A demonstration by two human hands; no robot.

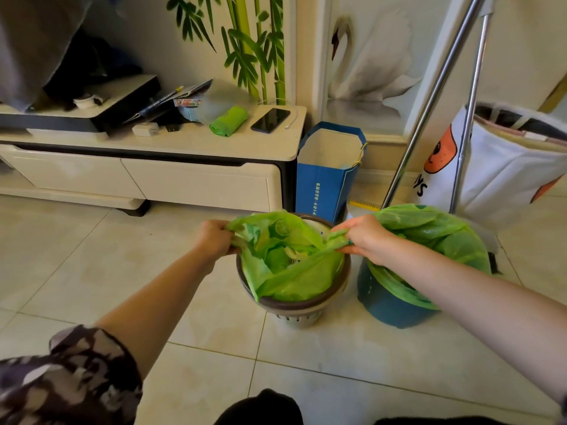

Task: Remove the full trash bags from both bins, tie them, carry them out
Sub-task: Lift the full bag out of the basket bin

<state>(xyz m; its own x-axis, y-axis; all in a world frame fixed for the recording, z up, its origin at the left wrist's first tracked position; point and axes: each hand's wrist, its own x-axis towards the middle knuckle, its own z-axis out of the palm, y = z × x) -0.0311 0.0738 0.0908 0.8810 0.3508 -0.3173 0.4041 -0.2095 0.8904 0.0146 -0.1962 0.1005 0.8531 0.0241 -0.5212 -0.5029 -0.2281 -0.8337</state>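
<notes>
A small round bin with a brown rim (294,305) stands on the tile floor, lined with a green trash bag (294,271) holding scraps. My left hand (214,237) grips the bag's left edge, pulled off the rim. My right hand (365,237) pinches the bag's right edge, and the bag mouth is stretched between the two hands. Right beside it stands a blue bin (395,311) with its own green bag (435,231), bulging above the rim and untouched.
A white TV cabinet (199,179) behind carries a roll of green bags (228,121) and a phone (270,119). A blue paper bag (328,173), metal poles (429,102) and a white fabric basket (506,170) stand close behind the bins.
</notes>
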